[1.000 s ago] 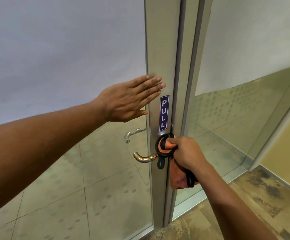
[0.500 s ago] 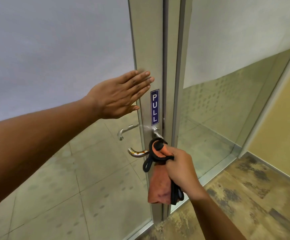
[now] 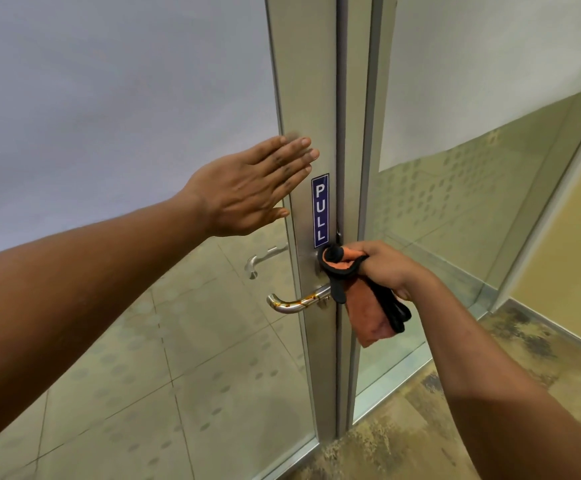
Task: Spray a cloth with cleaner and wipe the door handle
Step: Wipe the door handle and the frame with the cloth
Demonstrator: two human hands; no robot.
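Right hand (image 3: 382, 271), nearest the viewer, clenches a bunched orange cloth (image 3: 368, 317) with a black edge; the gathered upper part presses against the metal plate just above the root of the door handle (image 3: 296, 303), while the loose tail hangs below the fist. The cloth looks soft, light and limp, so it is best held as shown, wadded in the palm with a padded fold facing the metal. The handle is a rigid, smooth steel lever, probably slippery when damp; its bar carries rusty-orange streaks and its free end curves left, uncovered. Wrapping the cloth round the bar would give fuller contact. Left hand (image 3: 247, 188), fingers straight and released, lies flat against the door frame (image 3: 303, 98) beside the "PULL" sign (image 3: 320, 211), likely steadying the door. No spray bottle is in view.
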